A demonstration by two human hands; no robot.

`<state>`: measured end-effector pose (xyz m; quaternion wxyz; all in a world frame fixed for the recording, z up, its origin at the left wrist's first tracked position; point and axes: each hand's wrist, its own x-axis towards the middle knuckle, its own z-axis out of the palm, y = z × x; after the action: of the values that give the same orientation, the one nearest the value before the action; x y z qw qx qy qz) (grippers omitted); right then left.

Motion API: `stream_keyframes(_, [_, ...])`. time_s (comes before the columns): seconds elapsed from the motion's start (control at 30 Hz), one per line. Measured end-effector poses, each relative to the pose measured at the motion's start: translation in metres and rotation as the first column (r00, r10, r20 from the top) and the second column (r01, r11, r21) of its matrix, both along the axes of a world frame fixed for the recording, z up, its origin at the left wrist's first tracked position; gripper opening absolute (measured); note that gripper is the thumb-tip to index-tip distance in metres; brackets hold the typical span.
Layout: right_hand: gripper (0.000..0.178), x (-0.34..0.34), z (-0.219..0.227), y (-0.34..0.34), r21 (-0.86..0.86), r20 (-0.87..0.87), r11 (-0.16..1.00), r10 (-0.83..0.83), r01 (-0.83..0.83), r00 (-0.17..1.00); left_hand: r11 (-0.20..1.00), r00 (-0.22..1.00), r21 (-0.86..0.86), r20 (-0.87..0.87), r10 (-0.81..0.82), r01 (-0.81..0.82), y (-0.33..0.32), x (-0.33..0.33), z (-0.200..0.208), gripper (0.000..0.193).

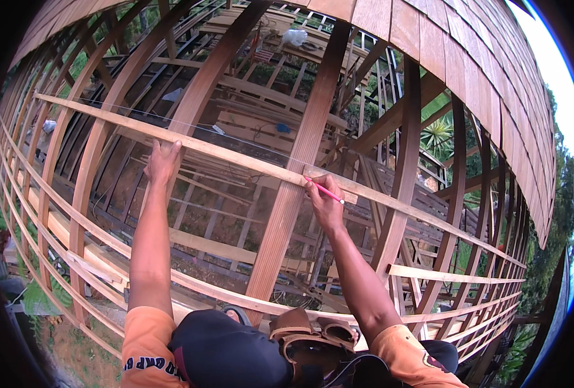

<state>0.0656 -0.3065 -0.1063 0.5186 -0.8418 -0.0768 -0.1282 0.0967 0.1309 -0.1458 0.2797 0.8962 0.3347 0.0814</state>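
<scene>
A long, light wooden batten lies across several thick brown rafters. My left hand grips its lower edge at one rafter, thumb up against the wood. Farther right, my right hand holds a pink pencil with its tip at the batten, beside a reddish-brown rafter. Another batten continues to the right from close by the pencil; my fingers partly hide where the two come together. A thin pale string runs just above the batten.
Wooden shingles cover the roof at the upper right. Lower battens cross the rafters near my body, where a brown leather tool pouch hangs. Between the rafters are open gaps, with planks and ground far below.
</scene>
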Motion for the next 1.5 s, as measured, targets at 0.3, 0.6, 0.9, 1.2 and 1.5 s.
stream_keyframes(0.3, [0.015,0.000,-0.003,0.000,-0.060,-0.014,0.998,0.005,-0.006,1.000,1.000,1.000,-0.008,0.003,0.000,0.000,0.000,-0.003,0.005,0.108])
stream_keyframes(0.6, [0.020,0.006,0.004,-0.013,-0.147,-0.080,0.986,0.071,-0.083,0.994,1.000,1.000,0.004,-0.013,-0.003,0.003,-0.008,0.001,0.004,0.110])
stream_keyframes(0.9, [0.014,-0.047,0.069,0.009,0.400,-0.038,0.914,0.088,-0.065,0.995,0.998,1.000,-0.058,0.000,0.006,-0.006,-0.015,0.001,0.017,0.107])
stream_keyframes(1.2, [0.044,-0.171,0.216,0.046,0.683,0.359,0.429,0.509,-0.592,0.782,1.000,0.934,-0.010,0.356,0.012,-0.010,0.003,-0.027,-0.011,0.109])
stream_keyframes(1.5, [0.034,-0.207,0.253,0.044,0.766,0.160,0.285,0.784,-0.577,0.600,0.839,0.746,-0.252,0.620,-0.243,0.483,-0.165,-0.255,0.033,0.053])
